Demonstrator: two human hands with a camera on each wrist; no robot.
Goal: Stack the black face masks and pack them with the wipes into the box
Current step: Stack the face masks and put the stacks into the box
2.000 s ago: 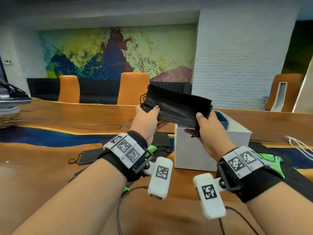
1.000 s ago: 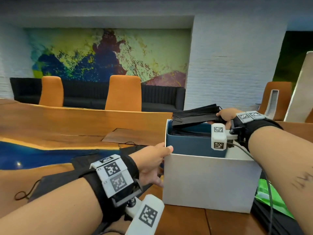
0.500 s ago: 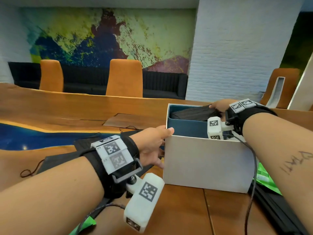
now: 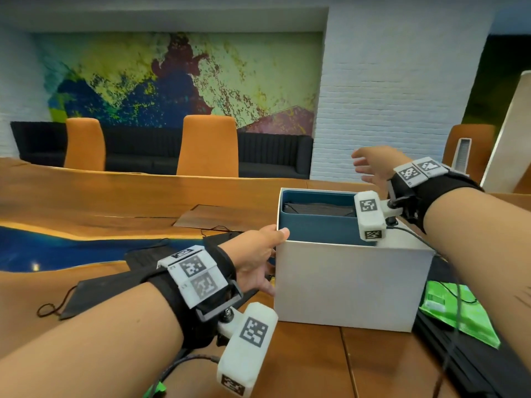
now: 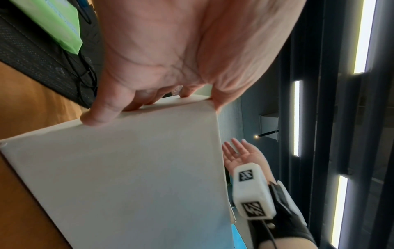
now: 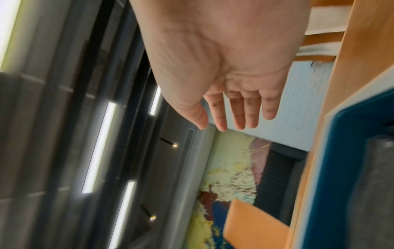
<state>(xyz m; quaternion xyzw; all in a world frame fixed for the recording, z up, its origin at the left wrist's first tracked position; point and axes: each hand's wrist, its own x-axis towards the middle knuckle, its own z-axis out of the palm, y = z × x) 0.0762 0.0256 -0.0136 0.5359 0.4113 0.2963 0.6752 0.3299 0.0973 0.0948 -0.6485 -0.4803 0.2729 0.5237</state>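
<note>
Wooden table [image 4: 143, 196], white box [image 4: 350, 282] blue inside, black masks [image 4: 319, 209] stacked flat within

You face a long wooden worktop [image 4: 120, 196] with a blue band running through it. Behind it stand two orange chairs [image 4: 208, 146], then a dark sofa [image 4: 273, 152] under a colourful mural [image 4: 172, 79]. Right of the mural rises a white brick pillar [image 4: 402, 90]. Strip lights [image 5: 362, 35] line the ceiling.

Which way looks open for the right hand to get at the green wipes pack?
Probably straight down beside the box: the right hand is open and empty, and the wipes pack lies uncovered, apart from a thin cable.
</note>
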